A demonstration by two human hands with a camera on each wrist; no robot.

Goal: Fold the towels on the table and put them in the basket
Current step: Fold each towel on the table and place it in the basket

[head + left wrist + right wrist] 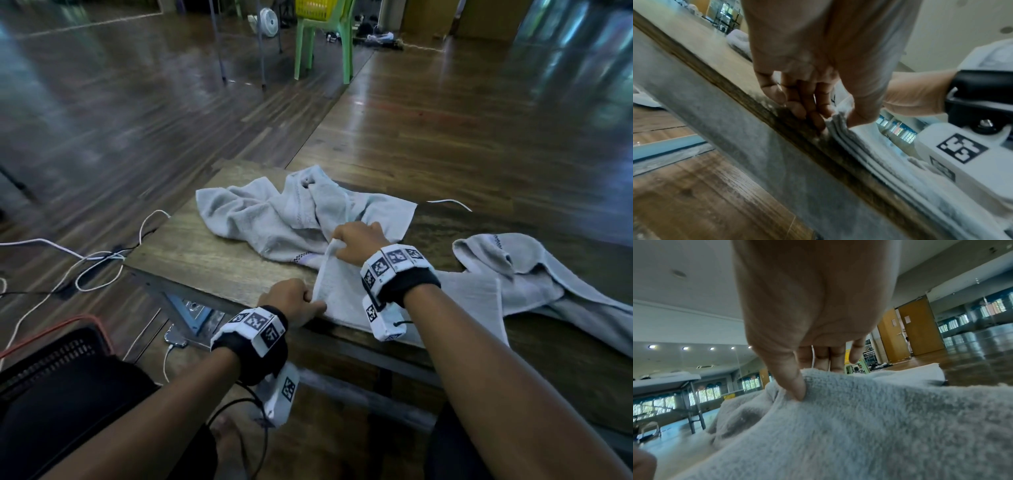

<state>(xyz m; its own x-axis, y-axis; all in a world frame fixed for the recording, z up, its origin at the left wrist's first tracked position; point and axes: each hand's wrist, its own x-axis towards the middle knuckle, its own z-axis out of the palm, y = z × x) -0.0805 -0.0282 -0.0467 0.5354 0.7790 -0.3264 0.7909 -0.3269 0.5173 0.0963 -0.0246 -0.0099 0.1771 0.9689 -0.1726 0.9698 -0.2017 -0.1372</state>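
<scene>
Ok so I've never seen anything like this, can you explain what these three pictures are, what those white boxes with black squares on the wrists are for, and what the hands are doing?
No machine here: a person works with bare hands. The big picture comes from a camera worn on the head, looking down. The other two come from cameras strapped to each wrist, looking along the fingers. The white boxes sit on those wrist straps; what their black patterns do, the pictures do not say.

On the wooden table lie grey towels: a crumpled towel at the back, another loose towel to the right, and a partly folded towel at the near edge. The left hand pinches the folded towel's layered near corner at the table edge. The right hand pinches its far corner. A dark basket stands on the floor to the left.
</scene>
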